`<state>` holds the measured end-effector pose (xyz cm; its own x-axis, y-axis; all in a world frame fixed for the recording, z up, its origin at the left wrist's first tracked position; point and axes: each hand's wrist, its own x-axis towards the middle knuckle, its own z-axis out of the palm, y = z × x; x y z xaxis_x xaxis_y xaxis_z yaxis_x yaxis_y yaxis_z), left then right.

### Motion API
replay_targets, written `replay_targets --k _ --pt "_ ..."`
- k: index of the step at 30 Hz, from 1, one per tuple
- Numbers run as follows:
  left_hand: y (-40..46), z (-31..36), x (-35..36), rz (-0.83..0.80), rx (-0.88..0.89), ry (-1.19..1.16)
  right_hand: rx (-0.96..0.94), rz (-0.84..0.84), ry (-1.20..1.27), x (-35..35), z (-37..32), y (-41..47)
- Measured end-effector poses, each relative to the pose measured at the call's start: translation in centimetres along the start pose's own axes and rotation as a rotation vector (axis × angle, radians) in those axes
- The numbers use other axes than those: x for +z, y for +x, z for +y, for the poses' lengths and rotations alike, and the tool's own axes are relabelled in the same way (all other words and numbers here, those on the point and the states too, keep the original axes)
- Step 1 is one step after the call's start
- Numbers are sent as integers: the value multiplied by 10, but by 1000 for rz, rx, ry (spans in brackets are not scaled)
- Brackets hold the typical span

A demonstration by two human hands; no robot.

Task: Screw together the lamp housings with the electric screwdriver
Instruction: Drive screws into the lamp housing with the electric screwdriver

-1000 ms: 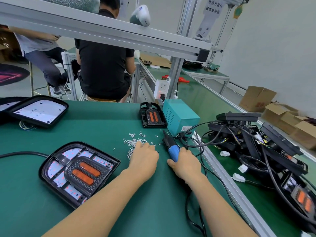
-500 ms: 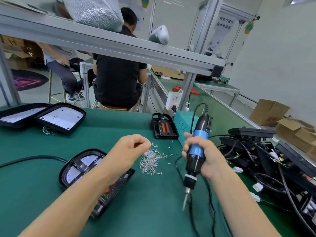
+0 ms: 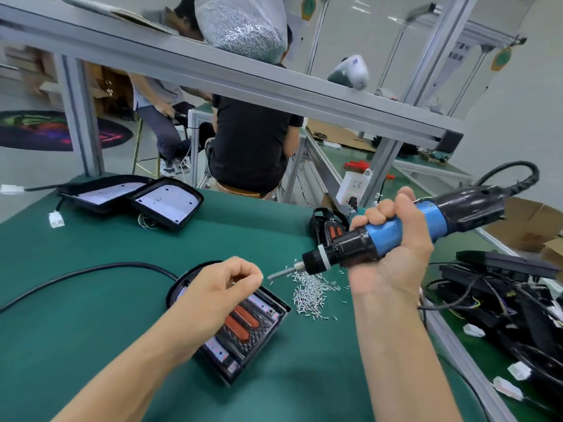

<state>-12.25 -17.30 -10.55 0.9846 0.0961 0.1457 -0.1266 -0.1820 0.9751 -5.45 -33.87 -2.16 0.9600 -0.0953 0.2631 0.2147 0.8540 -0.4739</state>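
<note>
Green desk: covers the lower field of view, with an aluminium frame rail overhead.

Heap of black lamp housings with cables: lies at the right, beyond the desk's edge rail.

Two lamp housings with white inner faces up: at the far left of the desk, edges overlapping or touching; which, cannot be told.

Lamp housing with two orange lenses: lies flat on the desk near centre, partly covered by the left hand. A black cable runs from its far-left edge across the desk.

Small lamp housing with orange lenses: at the far desk edge, partly hidden behind the screwdriver.

Electric screwdriver: black and blue, held in the air nearly level, bit pointing left toward the left hand's fingertips.

Right hand: grip wrapped fully round the blue barrel of the screwdriver.

Left hand: raised above the central housing, thumb and forefinger pinched together just beside the bit tip. Whether a screw sits in that grip cannot be told.

Loose screws: a small pile on the desk between the central housing and the right forearm.
</note>
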Motion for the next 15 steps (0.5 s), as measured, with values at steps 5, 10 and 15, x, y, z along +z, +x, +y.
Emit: replay_targets --k 5,10,15 --pt "-5 -2 -4 -15 -26 -100 -32 -20 -24 6 5 -2" --pt "-8 1 -4 -11 -19 -121 -31 -37 -59 9 9 -5" --pt "-9 1 -4 -10 -11 -121 -20 -47 -56 9 11 -6"
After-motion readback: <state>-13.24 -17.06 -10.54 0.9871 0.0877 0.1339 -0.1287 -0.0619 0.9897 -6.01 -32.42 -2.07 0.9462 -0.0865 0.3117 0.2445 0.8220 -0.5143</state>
